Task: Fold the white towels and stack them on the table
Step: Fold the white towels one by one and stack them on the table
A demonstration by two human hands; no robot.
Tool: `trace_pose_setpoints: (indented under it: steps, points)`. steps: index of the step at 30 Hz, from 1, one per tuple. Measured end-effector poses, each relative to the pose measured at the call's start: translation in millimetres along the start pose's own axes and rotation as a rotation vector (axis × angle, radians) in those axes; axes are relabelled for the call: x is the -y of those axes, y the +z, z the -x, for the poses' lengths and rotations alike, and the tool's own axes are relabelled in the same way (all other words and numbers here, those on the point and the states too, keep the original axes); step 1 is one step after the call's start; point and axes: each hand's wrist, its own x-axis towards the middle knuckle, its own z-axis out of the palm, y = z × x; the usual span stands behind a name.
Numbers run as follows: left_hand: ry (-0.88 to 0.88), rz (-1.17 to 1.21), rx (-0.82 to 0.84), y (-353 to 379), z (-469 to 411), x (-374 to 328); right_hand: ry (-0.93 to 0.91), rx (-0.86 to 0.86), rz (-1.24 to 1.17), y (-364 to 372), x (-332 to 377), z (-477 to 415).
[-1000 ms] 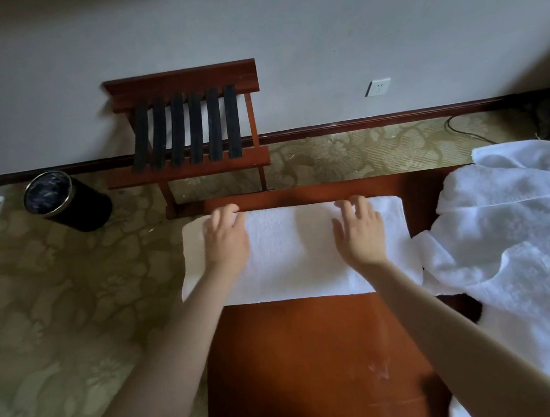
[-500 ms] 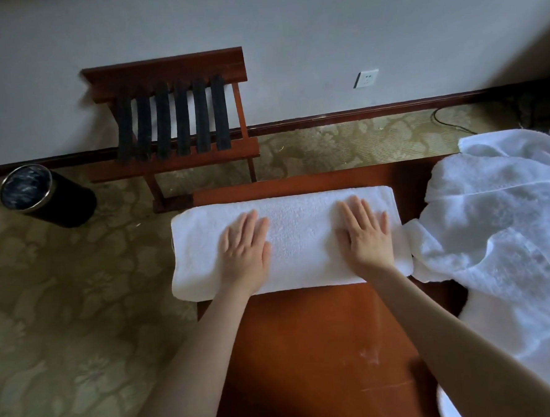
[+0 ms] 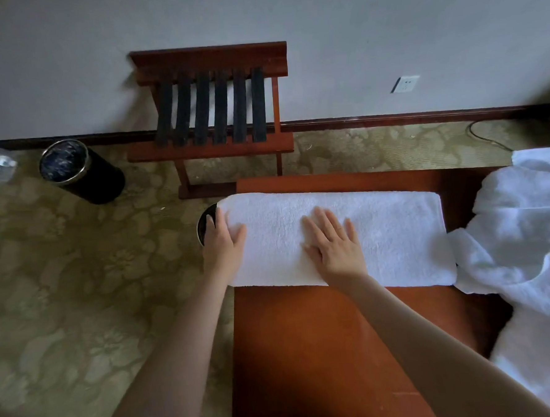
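One folded white towel (image 3: pixel 365 231) is laid lengthwise along the 12 o'clock edge of the wooden table (image 3: pixel 308 351), its left end overhanging the table at 9 o'clock. That end is gripped by the left hand (image 3: pixel 223 247), thumb on top and fingers wrapped round the edge, apparently so that it can be lifted across for the next fold. The right hand (image 3: pixel 334 246) is spread flat, holding nothing, and pressed on the towel's middle, probably to pin the cloth and mark the fold line. At 3 o'clock a heap of unfolded white cloth (image 3: pixel 528 257) is kept just beside the towel, within reach; its pieces cannot be counted. On the carpet are seen one luggage rack (image 3: pixel 211 115) with six dark straps at 12 o'clock, one black waste bin (image 3: pixel 81 171) at 10 o'clock, and a second dark rim (image 3: pixel 204 225) partly hidden behind the left hand.
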Motion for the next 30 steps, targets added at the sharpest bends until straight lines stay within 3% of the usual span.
trace_pose_setpoints:
  steps: [3, 11, 15, 18, 22, 26, 28, 30]
  points:
    - [-0.237, 0.339, 0.089, 2, -18, -15, 0.009, 0.002, 0.008, 1, -3, 0]
    - [-0.444, 0.475, 0.114, -2, -21, -9, -0.018, -0.018, -0.024, -6, -5, 1]
    - [-0.462, 0.529, 0.062, -17, -17, -7, -0.023, 0.039, -0.005, -16, -12, 7]
    - [-0.315, 0.377, -0.017, -29, -3, -14, 0.000, 0.092, -0.032, -27, -14, 17]
    - [0.064, -0.394, -0.203, -23, 34, -20, -0.007, 0.053, 0.036, -31, -23, 62]
    - [0.508, -0.593, 0.004, 9, 84, -25, -0.008, 0.004, 0.141, -29, -47, 107]
    - [0.591, -0.694, 0.084, 24, 98, -22, 0.019, -0.013, 0.195, -33, -55, 112]
    - [0.577, -0.760, 0.042, 32, 102, -21, 0.030, 0.056, 0.264, -39, -64, 112]
